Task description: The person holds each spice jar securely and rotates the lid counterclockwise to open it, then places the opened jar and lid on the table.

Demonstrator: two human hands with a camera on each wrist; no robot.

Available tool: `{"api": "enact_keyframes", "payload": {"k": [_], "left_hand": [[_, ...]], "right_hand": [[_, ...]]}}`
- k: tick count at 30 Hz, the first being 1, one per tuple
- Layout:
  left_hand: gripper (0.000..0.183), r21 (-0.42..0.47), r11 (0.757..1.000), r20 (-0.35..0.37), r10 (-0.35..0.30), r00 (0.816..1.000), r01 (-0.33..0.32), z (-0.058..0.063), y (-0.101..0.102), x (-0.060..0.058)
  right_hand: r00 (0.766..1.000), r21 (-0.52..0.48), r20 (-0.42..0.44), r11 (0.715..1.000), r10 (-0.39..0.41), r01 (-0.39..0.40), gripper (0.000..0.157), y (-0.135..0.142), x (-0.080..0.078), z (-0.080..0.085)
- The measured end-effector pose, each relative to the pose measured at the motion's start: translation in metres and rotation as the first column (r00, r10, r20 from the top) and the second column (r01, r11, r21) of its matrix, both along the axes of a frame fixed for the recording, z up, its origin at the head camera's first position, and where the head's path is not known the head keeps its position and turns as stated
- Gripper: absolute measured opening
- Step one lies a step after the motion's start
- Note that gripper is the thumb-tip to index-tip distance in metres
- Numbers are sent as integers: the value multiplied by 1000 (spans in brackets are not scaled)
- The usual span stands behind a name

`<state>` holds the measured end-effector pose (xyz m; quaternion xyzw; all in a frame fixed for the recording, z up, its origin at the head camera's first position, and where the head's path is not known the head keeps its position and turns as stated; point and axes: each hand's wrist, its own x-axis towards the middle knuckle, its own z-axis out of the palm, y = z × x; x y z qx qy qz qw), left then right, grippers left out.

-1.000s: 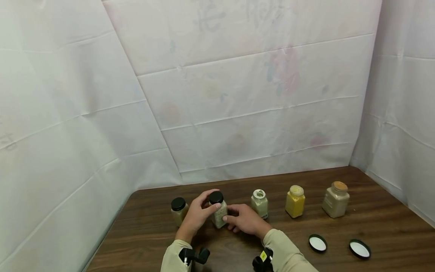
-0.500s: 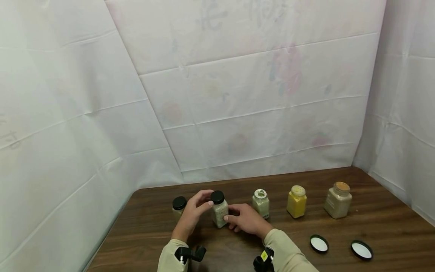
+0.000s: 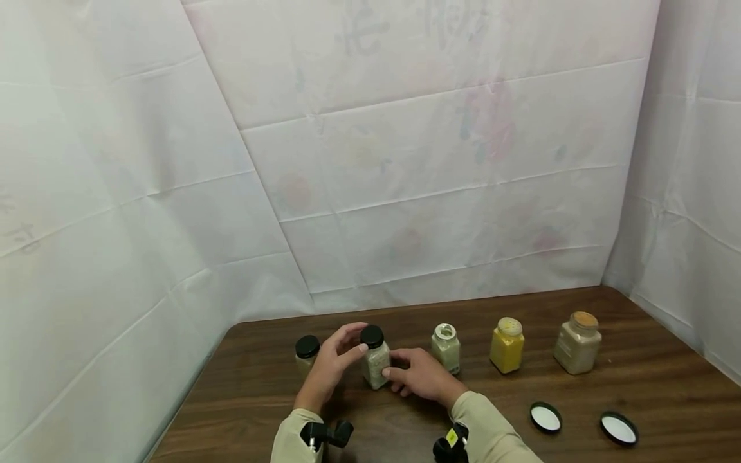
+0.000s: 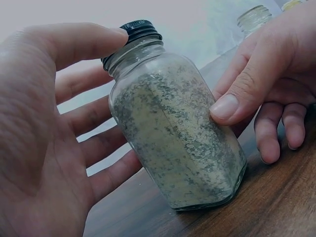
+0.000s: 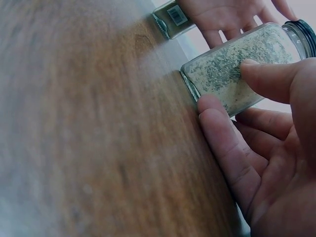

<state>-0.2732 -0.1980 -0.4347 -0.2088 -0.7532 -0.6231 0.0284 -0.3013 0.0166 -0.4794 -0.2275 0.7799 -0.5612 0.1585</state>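
Note:
A square glass spice jar of pale, green-flecked seasoning, with a black screw lid, stands on the brown wood table. My left hand reaches around its top; in the left wrist view the thumb tip meets the lid's edge and the fingers pass behind the neck and side. Low on the jar, my right hand grips it, thumb across the front and fingers behind. The right wrist view shows the jar's base close to the tabletop. Fingertips behind the glass are partly hidden.
Behind my left wrist is another black-lidded jar. To the right stand three lidless jars: one pale green, one yellow, one tan. Two black-rimmed lids lie upturned in front of them. White sheeting borders the table.
My left thumb has drawn back from across the lid's front to its left edge, and the left hand has shifted slightly left. The right hand keeps its hold on the jar.

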Motion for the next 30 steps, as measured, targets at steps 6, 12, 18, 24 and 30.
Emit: {"api": "enact_keyframes", "payload": {"k": [6, 12, 18, 24, 30], "left_hand": [[43, -44, 999, -48, -31, 998, 29, -1, 2, 1], [41, -23, 999, -68, -43, 997, 42, -1, 3, 0], [43, 34, 999, -54, -2, 999, 4, -2, 4, 0], [43, 75, 996, -63, 48, 997, -43, -1, 5, 1], [41, 130, 986, -120, 125, 985, -109, -1, 8, -2]], "right_hand": [[1000, -2, 3, 1000, 6, -6, 50, 0, -2, -2], [1000, 1, 2, 1000, 11, -11, 50, 0, -2, -3], [1000, 2, -2, 1000, 8, -8, 49, -1, -2, -2], [1000, -3, 3, 1000, 7, -7, 51, -2, -1, -2], [1000, -5, -6, 1000, -2, 2, 51, -1, -1, -2]]}}
